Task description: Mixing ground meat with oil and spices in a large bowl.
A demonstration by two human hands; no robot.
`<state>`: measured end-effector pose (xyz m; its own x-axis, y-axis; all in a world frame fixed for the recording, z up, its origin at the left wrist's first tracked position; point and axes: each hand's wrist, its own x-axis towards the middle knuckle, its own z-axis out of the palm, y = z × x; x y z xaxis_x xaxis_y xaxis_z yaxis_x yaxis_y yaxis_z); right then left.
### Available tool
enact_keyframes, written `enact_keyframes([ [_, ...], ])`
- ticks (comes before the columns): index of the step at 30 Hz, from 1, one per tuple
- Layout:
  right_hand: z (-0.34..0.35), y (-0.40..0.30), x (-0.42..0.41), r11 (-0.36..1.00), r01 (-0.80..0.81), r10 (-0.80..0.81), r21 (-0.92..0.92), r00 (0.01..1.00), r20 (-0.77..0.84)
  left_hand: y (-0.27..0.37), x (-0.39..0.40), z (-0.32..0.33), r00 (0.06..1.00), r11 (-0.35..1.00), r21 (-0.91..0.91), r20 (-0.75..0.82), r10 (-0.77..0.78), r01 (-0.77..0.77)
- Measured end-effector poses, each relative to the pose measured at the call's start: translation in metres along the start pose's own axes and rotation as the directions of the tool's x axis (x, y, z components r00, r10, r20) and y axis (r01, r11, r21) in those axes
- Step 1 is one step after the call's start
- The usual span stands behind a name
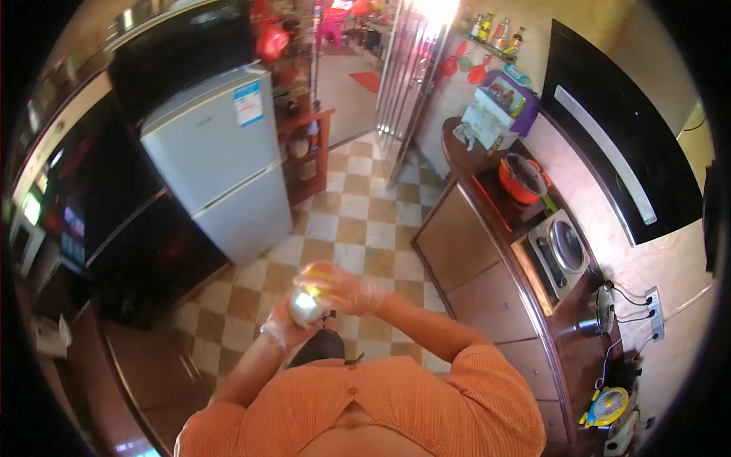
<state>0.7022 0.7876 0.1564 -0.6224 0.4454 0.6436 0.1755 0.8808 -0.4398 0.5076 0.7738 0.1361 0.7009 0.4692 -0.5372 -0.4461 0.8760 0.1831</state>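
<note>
My left hand [281, 321], in a clear plastic glove, grips a shiny, silvery rounded container [305, 311] in front of my body, above the floor. Bright glare covers part of its surface, so its exact kind is unclear. My right hand [345, 291], also in a clear glove, curls over the far side of the container. A yellow item [314, 276] shows between the right hand's fingers, pressed close to the container. Whether it is a cloth or a lid cannot be made out.
A grey two-door refrigerator [220, 154] stands at left. Along the right runs a wooden counter [531, 280] with a red pot [522, 178], an electric hot plate [557, 251], a steel pot [601, 311] and a small yellow fan [608, 405]. A metal door [402, 74] stands ajar ahead.
</note>
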Motion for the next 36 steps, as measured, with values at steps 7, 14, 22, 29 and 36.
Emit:
enact_keyframes([
  [7,-0.115,0.140,-0.011,-0.075,-0.764,0.979,0.641,0.067,0.195,0.111,0.198,0.096,0.816,0.588,0.709,-0.031,0.577,-0.389],
  [14,-0.272,0.223,-0.043,0.451,-0.769,0.879,0.454,0.470,-0.076,0.173,0.366,0.176,0.915,0.649,0.662,0.155,0.372,-0.376],
  [22,-0.408,0.338,-0.080,0.107,-0.607,0.992,0.787,0.116,-0.046,0.200,0.507,0.294,0.656,0.126,0.672,0.636,0.407,-0.730],
  [29,-0.566,0.438,-0.105,0.299,-0.702,0.942,0.646,0.111,-0.316,0.260,0.617,0.366,0.684,0.205,0.655,0.669,0.292,-0.728],
  [36,-0.778,0.504,-0.055,0.096,-0.916,0.355,-0.389,0.397,-0.847,0.340,0.725,0.352,0.795,0.231,0.801,0.422,0.437,-0.552],
])
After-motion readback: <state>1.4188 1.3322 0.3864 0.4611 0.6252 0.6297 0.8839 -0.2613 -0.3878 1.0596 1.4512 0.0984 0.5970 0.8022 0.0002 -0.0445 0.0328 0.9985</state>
